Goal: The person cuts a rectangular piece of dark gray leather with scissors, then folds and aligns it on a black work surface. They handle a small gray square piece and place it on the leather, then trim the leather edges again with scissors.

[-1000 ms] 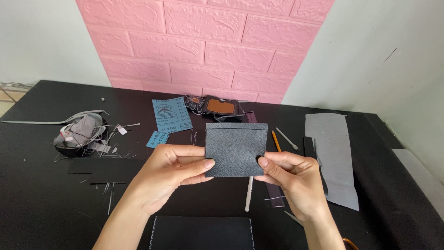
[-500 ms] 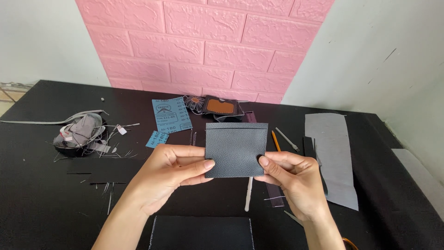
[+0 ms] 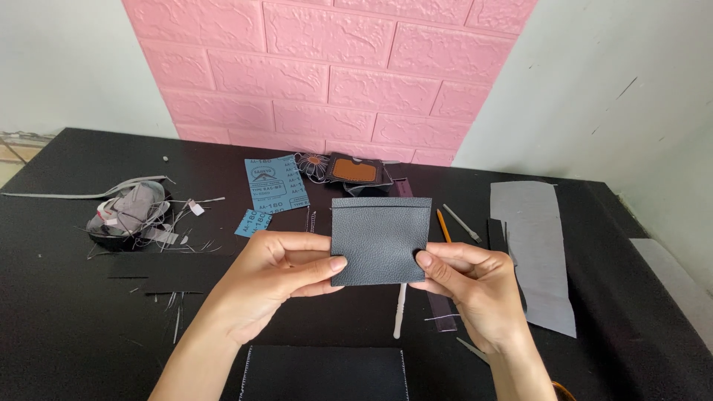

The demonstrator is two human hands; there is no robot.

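Black worktop (image 3: pixel 67 349) | both hands, left (image 3: pixel 271 278) and right (image 3: pixel 475 286), pinch grey leather piece (image 3: pixel 380 239) upright | step: inspecting | next: firm edge grip

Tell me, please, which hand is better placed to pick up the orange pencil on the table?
The right hand: the orange pencil lies just beyond its fingers, right of the grey leather piece. The left hand would probably have to cross over.

Held above the table (image 3: pixel 67 349) between left hand (image 3: pixel 271 278) and right hand (image 3: pixel 475 286): a leather piece (image 3: pixel 380 239). Behind it, a sandpaper sheet (image 3: pixel 275 183) and a small wallet (image 3: pixel 353 170); further left, a scrap pile (image 3: pixel 130 215); right, a fabric strip (image 3: pixel 538 249).
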